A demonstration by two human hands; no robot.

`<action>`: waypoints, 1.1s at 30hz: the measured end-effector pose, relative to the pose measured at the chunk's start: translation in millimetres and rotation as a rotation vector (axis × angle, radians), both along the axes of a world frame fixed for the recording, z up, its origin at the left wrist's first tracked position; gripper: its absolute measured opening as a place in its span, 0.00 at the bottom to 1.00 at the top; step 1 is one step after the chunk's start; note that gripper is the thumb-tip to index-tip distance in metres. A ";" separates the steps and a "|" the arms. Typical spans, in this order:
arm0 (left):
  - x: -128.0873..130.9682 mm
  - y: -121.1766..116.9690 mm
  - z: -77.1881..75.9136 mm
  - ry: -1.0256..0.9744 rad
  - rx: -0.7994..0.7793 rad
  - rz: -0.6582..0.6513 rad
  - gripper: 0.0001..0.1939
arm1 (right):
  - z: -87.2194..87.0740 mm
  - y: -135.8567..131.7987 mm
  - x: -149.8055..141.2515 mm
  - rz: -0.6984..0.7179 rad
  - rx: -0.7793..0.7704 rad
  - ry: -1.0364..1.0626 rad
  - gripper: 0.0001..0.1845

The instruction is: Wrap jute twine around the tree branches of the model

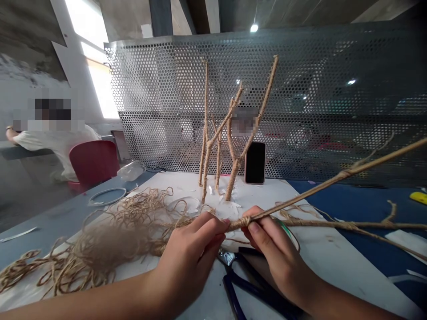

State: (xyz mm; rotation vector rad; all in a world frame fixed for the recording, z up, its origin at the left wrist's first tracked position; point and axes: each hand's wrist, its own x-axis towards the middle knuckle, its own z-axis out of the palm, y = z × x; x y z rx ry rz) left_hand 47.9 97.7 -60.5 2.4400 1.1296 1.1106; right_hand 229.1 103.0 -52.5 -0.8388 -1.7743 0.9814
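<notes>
A long thin branch (307, 192) slants from the right edge of the view down to my two hands, its near end wound with jute twine (240, 223). My left hand (196, 242) grips the wrapped end, fingers curled round it. Thumb and fingers of my right hand (270, 240) pinch the branch at a knot of twine just to the right. Beneath my hands lie pliers (233, 269) with dark blue handles, partly covered by my right hand. A big loose tangle of jute twine (113, 240) spreads to the left of my left hand.
Twine-wrapped branches (233, 166) stand upright behind my hands, beside a propped phone (255, 163). Another wrapped branch (327, 223) lies at right. A perforated metal screen (167, 106) closes the back. A white ring (107, 196) is at left; a person (56, 142) sits beyond.
</notes>
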 end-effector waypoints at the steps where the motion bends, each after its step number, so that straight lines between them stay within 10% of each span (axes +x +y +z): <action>1: -0.2 -0.2 0.2 0.005 0.000 0.001 0.11 | 0.0 0.4 -0.3 -0.002 -0.002 -0.005 0.11; 33: -1.1 5.7 15.5 0.106 -0.030 0.174 0.05 | -7.1 6.9 0.1 -0.131 -0.038 -0.012 0.14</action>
